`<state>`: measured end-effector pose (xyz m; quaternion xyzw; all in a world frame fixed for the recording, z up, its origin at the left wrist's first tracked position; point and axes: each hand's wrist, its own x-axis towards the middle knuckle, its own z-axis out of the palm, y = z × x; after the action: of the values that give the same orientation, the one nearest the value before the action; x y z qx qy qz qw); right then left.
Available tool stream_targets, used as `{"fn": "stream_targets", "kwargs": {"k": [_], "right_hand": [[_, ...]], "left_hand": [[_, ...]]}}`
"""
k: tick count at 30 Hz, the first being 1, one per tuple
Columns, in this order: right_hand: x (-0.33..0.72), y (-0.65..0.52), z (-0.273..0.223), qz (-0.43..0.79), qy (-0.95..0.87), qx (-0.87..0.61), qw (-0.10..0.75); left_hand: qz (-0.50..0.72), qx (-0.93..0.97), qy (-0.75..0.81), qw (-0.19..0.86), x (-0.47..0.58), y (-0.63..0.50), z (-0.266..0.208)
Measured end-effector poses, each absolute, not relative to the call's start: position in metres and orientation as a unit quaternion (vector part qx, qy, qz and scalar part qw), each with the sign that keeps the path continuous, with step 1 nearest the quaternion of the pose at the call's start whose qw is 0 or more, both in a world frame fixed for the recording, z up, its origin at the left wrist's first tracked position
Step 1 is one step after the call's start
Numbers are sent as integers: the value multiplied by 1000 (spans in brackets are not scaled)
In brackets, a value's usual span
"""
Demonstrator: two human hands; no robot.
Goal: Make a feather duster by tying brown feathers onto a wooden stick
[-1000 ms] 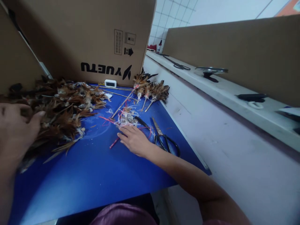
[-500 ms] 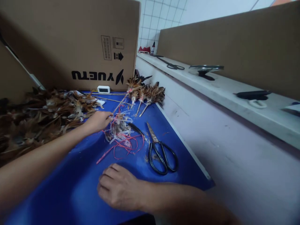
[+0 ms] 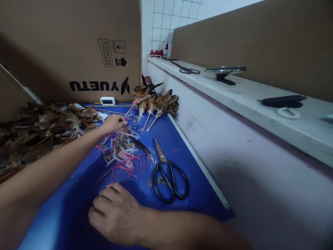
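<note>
My left hand is closed in a pinch around the thin stick of a feather duster, whose brown feathers and pink binding lie beyond my fingers. Just below that hand sits a tangle of pink and clear plastic strips mixed with feather scraps. My right hand rests knuckles up on the blue tabletop, fingers curled under; what they hold, if anything, is hidden. To its right lie black-handled scissors with rusty blades, pointing away from me.
Brown feathers are heaped along the left. More feather bundles on sticks lie at the far corner. A white digital display stands by a large cardboard box. The ledge on the right carries smaller scissors and a round-topped stand.
My left hand has moved forward along the stick, toward the feathers. My right hand has shifted slightly left with its fingers still curled. The whole view has swung a little.
</note>
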<state>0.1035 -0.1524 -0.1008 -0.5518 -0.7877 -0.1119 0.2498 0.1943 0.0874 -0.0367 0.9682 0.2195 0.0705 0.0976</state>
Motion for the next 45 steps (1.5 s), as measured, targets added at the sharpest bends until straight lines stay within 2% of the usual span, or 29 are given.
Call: {"fn": "stream_targets", "kwargs": {"k": [3, 6, 8, 11, 19, 24, 29, 35, 45], "right_hand": [[113, -150, -93, -84, -709, -609, 346], [128, -144, -85, -17, -542, -663, 516], [139, -139, -80, 24, -418, -681, 601], [156, -133, -76, 52, -311, -684, 658], [165, -130, -76, 162, -319, -603, 713], [166, -127, -81, 201, -247, -573, 755], [165, -124, -84, 221, -220, -545, 778], [162, -125, -85, 244, -217, -545, 772], [169, -128, -80, 230, -199, -551, 777]], "left_hand": [[119, 930, 216, 273, 179, 78, -21], [133, 880, 195, 412, 158, 60, -7], [133, 879, 180, 421, 144, 48, 0], [138, 900, 155, 385, 128, 31, 7], [157, 926, 87, 333, 104, 4, 1], [169, 849, 177, 468, 83, -3, -19], [16, 767, 232, 598, 65, -21, -42], [56, 728, 228, 644, 60, -27, -50], [88, 721, 262, 635, 42, -4, -62]]}}
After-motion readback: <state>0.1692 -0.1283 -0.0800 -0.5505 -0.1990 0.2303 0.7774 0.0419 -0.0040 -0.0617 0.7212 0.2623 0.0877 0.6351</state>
